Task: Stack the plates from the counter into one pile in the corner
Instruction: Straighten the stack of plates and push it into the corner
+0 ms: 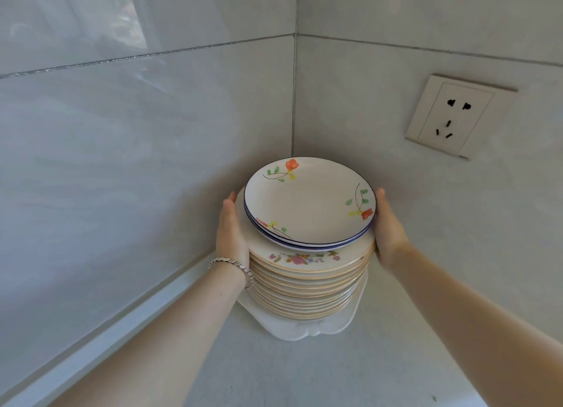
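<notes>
A tall pile of plates stands in the corner of the counter. Its lower part is several cream plates with gold rims; the visible top one has a flower print. On top lie smaller blue-rimmed plates painted with orange flowers. The pile rests on a white dish or tray. My left hand presses flat against the pile's left side, a silver bracelet on its wrist. My right hand presses against the right side. Both palms touch the plate rims.
Grey tiled walls meet right behind the pile. A wall socket sits on the right wall above counter height. The light grey counter stretches toward me between my forearms.
</notes>
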